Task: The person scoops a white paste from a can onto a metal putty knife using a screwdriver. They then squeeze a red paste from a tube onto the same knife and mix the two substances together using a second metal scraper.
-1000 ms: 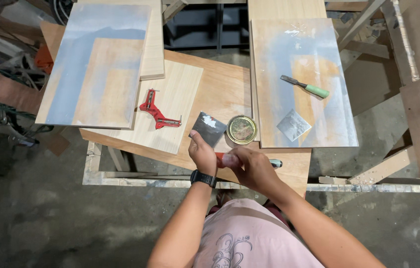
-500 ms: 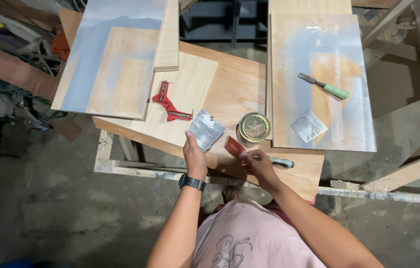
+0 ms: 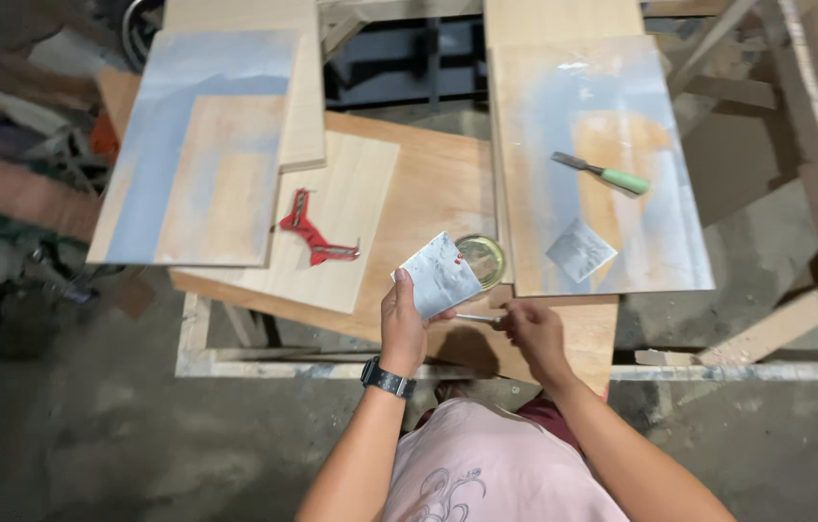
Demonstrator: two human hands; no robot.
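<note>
Left hand (image 3: 403, 324) holds a grey card (image 3: 440, 275) just beside the open tin (image 3: 481, 259); right hand (image 3: 534, 333) pinches a thin tool (image 3: 478, 317) below the tin.

Ahead of my left hand (image 3: 405, 324) the wooden table (image 3: 428, 184) is bare up its middle, an open lane between the red corner clamp (image 3: 317, 235) on the pale board (image 3: 336, 227) to the left and the painted panel (image 3: 597, 164) to the right. The round tin (image 3: 482, 259) sits just beyond the grey card (image 3: 439, 275) I hold, blocking the way straight on. On the right panel, the green-handled chisel (image 3: 602, 174) and a grey sheet (image 3: 579, 250) lie well apart, with free surface between them.
</note>
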